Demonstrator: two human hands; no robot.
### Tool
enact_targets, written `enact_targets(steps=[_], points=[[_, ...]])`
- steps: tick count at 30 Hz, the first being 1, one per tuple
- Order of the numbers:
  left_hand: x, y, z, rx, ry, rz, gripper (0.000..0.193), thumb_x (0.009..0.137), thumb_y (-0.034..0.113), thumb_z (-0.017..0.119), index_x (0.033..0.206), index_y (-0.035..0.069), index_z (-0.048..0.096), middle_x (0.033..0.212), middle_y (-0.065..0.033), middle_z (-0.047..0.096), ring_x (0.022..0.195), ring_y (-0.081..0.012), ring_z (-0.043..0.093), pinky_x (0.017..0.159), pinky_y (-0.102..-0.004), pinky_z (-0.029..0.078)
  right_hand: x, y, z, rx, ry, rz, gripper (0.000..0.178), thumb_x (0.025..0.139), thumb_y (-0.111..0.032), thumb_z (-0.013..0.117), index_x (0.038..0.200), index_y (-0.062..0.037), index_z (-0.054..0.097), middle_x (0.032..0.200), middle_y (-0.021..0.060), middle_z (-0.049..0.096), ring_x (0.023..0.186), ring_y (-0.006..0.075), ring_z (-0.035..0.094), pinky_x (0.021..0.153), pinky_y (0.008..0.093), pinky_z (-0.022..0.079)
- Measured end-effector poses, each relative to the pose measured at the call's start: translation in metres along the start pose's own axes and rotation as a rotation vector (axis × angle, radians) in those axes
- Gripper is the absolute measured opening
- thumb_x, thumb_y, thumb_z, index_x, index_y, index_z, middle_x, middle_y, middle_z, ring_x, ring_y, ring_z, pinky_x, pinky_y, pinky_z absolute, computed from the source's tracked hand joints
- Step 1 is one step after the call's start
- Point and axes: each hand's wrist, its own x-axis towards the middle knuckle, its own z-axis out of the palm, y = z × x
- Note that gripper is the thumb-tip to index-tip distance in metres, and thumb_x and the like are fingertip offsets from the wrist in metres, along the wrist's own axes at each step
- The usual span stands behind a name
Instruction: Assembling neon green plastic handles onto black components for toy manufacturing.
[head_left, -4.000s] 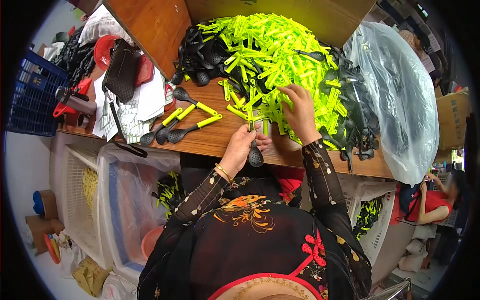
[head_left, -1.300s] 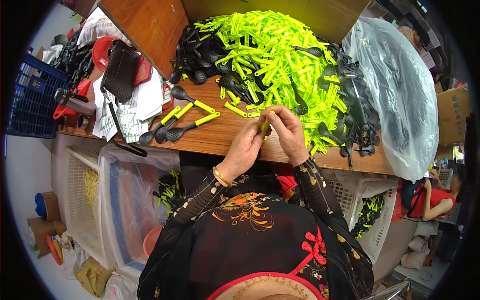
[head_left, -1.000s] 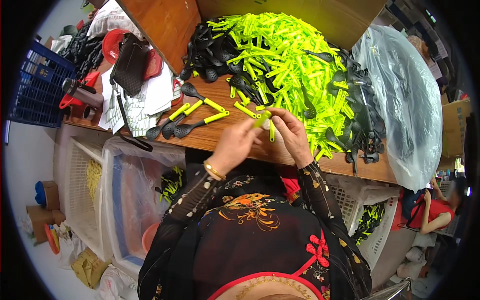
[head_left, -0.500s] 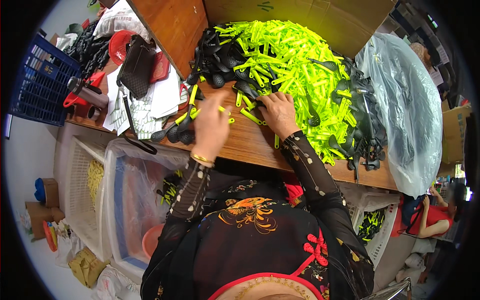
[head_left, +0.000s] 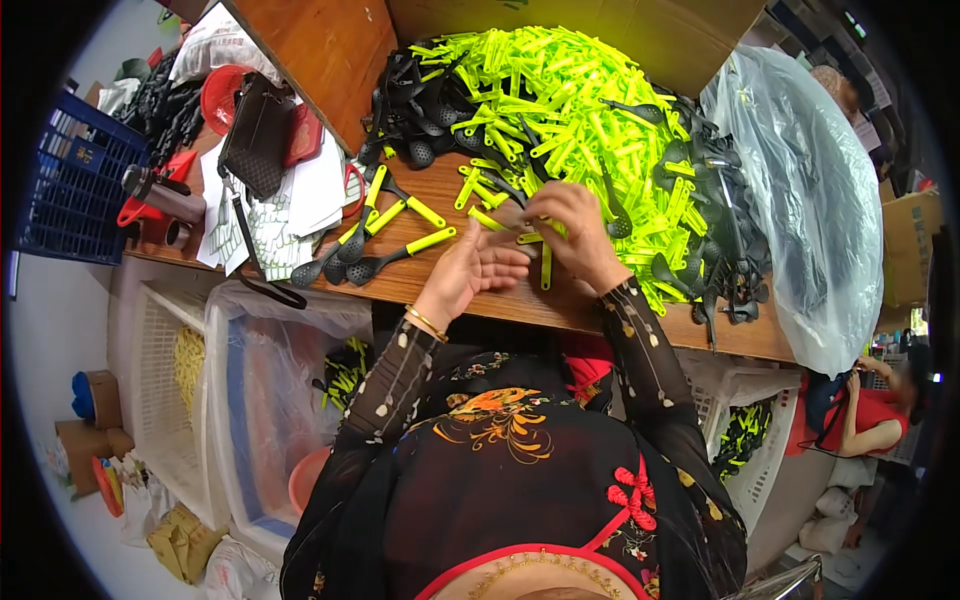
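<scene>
My left hand [head_left: 472, 270] is over the front of the wooden table, palm turned inward, its fingers stretched out with nothing in them. Close on its right, my right hand [head_left: 578, 232] has bent, closed fingers; what they hold, if anything, is hidden. A black spoon head [head_left: 508, 190] lies just beyond its fingertips, and a loose lime-green handle [head_left: 545, 268] lies below them. Left of my hands rest several black slotted spoons [head_left: 362, 269] fitted with lime-green handles. A big heap of lime-green handles [head_left: 560, 95] fills the far middle, with black spoon heads [head_left: 425, 105] at its left.
A cardboard sheet [head_left: 580, 25] and a wooden panel [head_left: 318, 60] stand behind the heap. Papers [head_left: 320, 195], a dark bag [head_left: 257, 140] and a flask [head_left: 160, 195] occupy the table's left. Clear plastic [head_left: 800, 200] hangs at the right. Lined crates [head_left: 225, 400] stand below; another person [head_left: 870, 425] sits far right.
My left hand has moved right and down from beside the finished spoons, which now show more fully. My right hand has shifted slightly right, its fingers lifted from the black spoon head.
</scene>
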Motion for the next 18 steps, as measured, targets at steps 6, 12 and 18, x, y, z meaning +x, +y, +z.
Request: enact_targets(steps=[6, 12, 18], points=[[0.002, -0.021, -0.010, -0.108, 0.002, 0.077, 0.024, 0.104, 0.017, 0.060, 0.121, 0.001, 0.062, 0.104, -0.0116, 0.072, 0.092, -0.0214, 0.073, 0.083, -0.0352, 0.061, 0.016, -0.018, 0.012, 0.186, -0.181, 0.014, 0.032, 0.088, -0.004, 0.064, 0.117, -0.0152, 0.071, 0.107, 0.0035, 0.073, 0.109, 0.0257, 0.065, 0.103, 0.0430, 0.044], [0.008, -0.035, 0.003, -0.149, 0.137, 0.229, 0.022, 0.106, 0.022, 0.056, 0.120, 0.005, 0.059, 0.099, -0.0100, 0.070, 0.088, -0.0207, 0.072, 0.080, -0.0337, 0.061, 0.066, 0.003, 0.065, -0.111, -0.273, 0.234, 0.022, 0.089, -0.023, 0.068, 0.099, -0.0039, 0.073, 0.098, 0.0175, 0.072, 0.090, 0.0365, 0.070, 0.078, 0.0447, 0.055], [0.007, -0.038, -0.001, -0.159, 0.141, 0.226, 0.025, 0.108, 0.019, 0.052, 0.127, 0.003, 0.057, 0.102, -0.0130, 0.070, 0.091, -0.0228, 0.072, 0.083, -0.0342, 0.060, 0.064, 0.017, 0.061, -0.495, -0.402, 0.170, 0.013, 0.084, -0.014, 0.060, 0.088, -0.0055, 0.070, 0.088, 0.0161, 0.072, 0.085, 0.0327, 0.072, 0.073, 0.0452, 0.058]])
